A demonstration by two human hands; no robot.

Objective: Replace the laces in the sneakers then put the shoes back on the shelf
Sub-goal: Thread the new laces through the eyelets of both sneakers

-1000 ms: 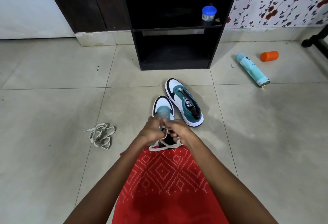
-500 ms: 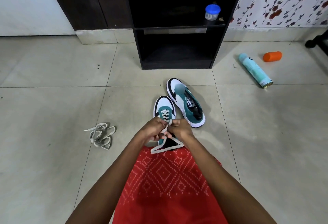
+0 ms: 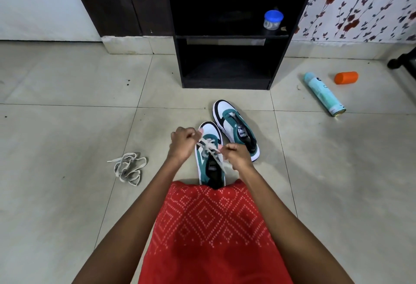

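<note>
Head view: left hand [image 3: 183, 143] and right hand [image 3: 235, 155] pinch lace [image 3: 208, 146] above sneaker [image 3: 204, 172].

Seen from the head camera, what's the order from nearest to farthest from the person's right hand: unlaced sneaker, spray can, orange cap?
1. Unlaced sneaker, just beyond the right hand.
2. Spray can, lying off to the right.
3. Orange cap, past the can, farther right.

laced sneaker [image 3: 203, 162] in front of me, other sneaker [image 3: 236, 129] just right, shelf [image 3: 227, 36] behind, loose lace [image 3: 128, 168] left
</note>
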